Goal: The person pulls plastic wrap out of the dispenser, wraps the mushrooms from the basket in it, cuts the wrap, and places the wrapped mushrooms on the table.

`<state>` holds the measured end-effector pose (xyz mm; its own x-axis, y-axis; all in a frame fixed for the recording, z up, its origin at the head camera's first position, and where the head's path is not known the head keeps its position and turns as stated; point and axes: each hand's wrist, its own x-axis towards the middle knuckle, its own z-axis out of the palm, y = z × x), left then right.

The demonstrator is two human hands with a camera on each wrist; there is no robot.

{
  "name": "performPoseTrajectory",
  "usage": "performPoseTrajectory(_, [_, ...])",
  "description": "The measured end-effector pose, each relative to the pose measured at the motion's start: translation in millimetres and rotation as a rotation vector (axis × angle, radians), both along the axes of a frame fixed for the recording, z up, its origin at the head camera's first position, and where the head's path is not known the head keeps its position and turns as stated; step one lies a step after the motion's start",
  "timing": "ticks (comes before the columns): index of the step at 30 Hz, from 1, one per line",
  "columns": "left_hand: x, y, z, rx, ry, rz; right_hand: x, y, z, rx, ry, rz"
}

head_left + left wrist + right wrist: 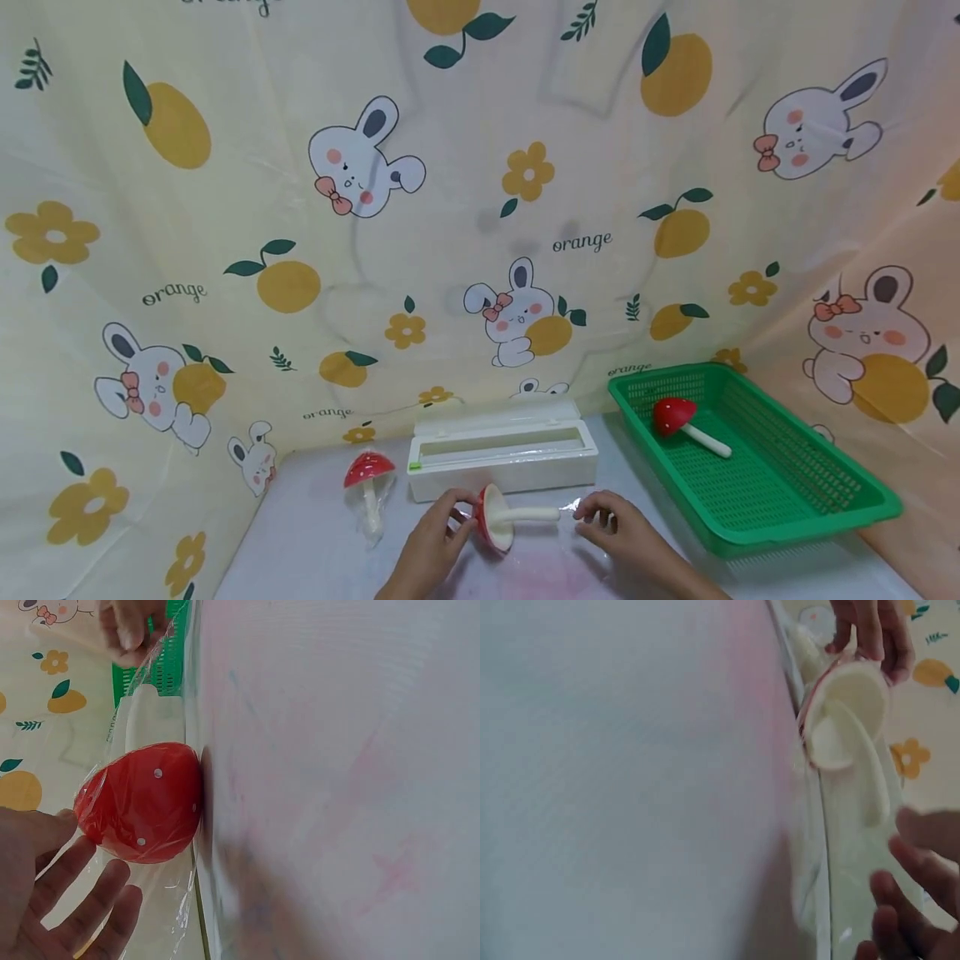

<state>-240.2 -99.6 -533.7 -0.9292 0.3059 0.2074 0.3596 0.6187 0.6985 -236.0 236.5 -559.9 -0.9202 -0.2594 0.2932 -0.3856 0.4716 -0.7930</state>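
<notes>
A toy mushroom [495,518] with a red, white-dotted cap lies on its side low over the table, its pale stem towards the right. Clear plastic wrap [161,649] covers the red cap [150,802] and stretches past the stem. My left hand [438,537] holds the cap's top between thumb and index finger, the other fingers spread. Beyond the stem's end, my right hand [618,529] pinches the loose end of the wrap with thumb and fingertips bent. From the right wrist view, the cap's cream hollow underside [847,712] shows.
Behind the hands stands a long white wrap dispenser box [502,475] with its lid up. At left lies another mushroom [369,483] in clear wrap. A green basket [802,537] on the right holds a bare mushroom [675,415]. A printed cloth [450,208] hangs behind.
</notes>
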Motion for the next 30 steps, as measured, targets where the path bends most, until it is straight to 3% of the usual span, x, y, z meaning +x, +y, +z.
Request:
performPoseTrajectory(5, [-1.5, 2, -1.8, -0.004, 0.060, -0.029, 12.2, 19, 0.0, 0.079, -0.154, 0.126])
performPoseTrajectory(11, [-3.1, 4, -3.6, -0.021, 0.090, -0.037, 21.1, 35, -2.5, 0.188, -0.223, 0.259])
performPoseTrajectory(14, [-4.2, 5, -3.4, -0.038, 0.089, -0.034, 22.9, 39, -3.8, 0.212, -0.209, 0.289])
performPoseTrajectory(18, [-6.0, 6, -2.3, -0.054, 0.079, -0.029, 20.8, 39, -6.3, 0.222, -0.104, 0.338])
performPoseTrajectory(21, [-7.3, 6, -2.0, -0.063, 0.071, -0.026, 17.8, 37, -6.4, 0.214, -0.117, 0.353])
performPoseTrajectory(25, [-8.4, 6, -2.8, -0.075, 0.071, -0.019, 14.7, 32, -2.5, 0.216, -0.229, 0.303])
performPoseTrajectory(30, [-8.6, 8, -2.5, -0.079, 0.070, -0.019, 12.2, 26, 2.9, 0.250, -0.234, 0.247])
